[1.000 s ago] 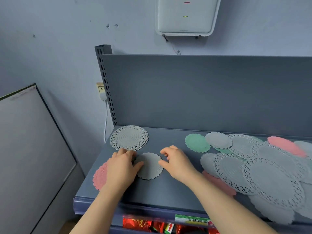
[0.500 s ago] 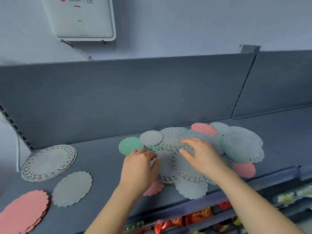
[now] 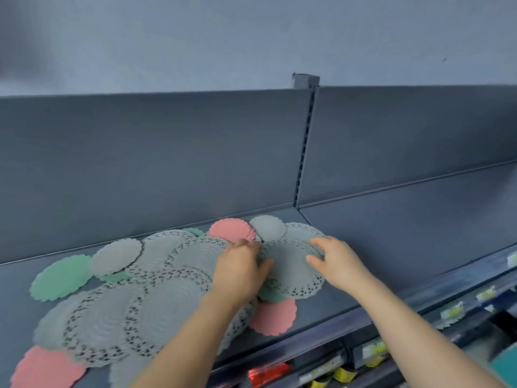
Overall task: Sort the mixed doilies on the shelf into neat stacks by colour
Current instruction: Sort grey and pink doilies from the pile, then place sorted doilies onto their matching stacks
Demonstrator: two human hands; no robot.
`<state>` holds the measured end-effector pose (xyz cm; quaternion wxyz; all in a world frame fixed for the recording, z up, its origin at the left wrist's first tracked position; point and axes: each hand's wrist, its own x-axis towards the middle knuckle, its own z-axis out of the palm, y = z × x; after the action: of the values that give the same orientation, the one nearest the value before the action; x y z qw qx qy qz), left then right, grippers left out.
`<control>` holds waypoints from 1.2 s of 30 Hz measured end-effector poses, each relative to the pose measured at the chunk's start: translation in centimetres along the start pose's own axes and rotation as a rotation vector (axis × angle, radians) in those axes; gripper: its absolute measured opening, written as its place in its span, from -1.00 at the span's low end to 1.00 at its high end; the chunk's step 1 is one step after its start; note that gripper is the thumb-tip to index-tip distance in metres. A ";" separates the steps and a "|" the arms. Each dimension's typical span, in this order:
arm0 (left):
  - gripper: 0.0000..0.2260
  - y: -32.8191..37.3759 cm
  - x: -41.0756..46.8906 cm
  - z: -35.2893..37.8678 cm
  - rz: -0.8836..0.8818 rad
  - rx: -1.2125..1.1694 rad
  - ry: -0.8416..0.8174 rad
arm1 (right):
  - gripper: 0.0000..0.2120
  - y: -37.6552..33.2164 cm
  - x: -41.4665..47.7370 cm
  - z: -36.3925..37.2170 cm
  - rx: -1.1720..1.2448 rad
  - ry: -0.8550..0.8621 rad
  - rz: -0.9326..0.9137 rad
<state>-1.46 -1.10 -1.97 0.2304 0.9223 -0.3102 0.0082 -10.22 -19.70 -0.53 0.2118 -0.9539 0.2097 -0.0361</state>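
Note:
Mixed doilies overlap on the grey shelf (image 3: 363, 247). A large white lace doily (image 3: 291, 266) lies between my hands. My left hand (image 3: 240, 271) rests on its left edge, thumb lying on it, fingers bent near a pink doily (image 3: 230, 231). My right hand (image 3: 337, 261) hovers over its right rim, thumb and fingertips touching it. More white lace doilies (image 3: 156, 312) spread to the left. Also there are a green doily (image 3: 60, 277), grey scalloped doilies (image 3: 116, 256), and pink ones at the front (image 3: 275, 316) and lower left (image 3: 44, 369).
The shelf's grey back panel (image 3: 167, 163) rises behind the pile, with a slotted upright (image 3: 305, 141) at the right. A second shelf section (image 3: 419, 214) continues to the right. Packaged goods (image 3: 268, 373) and price tags sit on the shelf below the front edge.
The view has swung right, leaving the sorted stacks out of sight. Both hands moved right along the pile and now sit on either side of the rightmost large lace doily.

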 end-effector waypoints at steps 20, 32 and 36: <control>-0.53 1.8 4.7 2.1 -0.396 -0.172 0.049 | -0.63 4.2 9.0 0.0 -0.005 -0.153 -0.055; -0.65 1.7 4.4 2.3 -0.325 -0.166 0.137 | -0.78 3.8 9.2 -1.5 0.159 -0.019 -0.046; -0.76 2.2 4.4 1.2 -0.281 -0.273 0.236 | -0.87 3.1 8.0 -4.2 0.199 0.178 -0.093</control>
<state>0.62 -5.67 -1.46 0.3869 0.9093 -0.1478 0.0419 -4.78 -27.16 1.83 0.2840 -0.9299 0.1784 -0.1508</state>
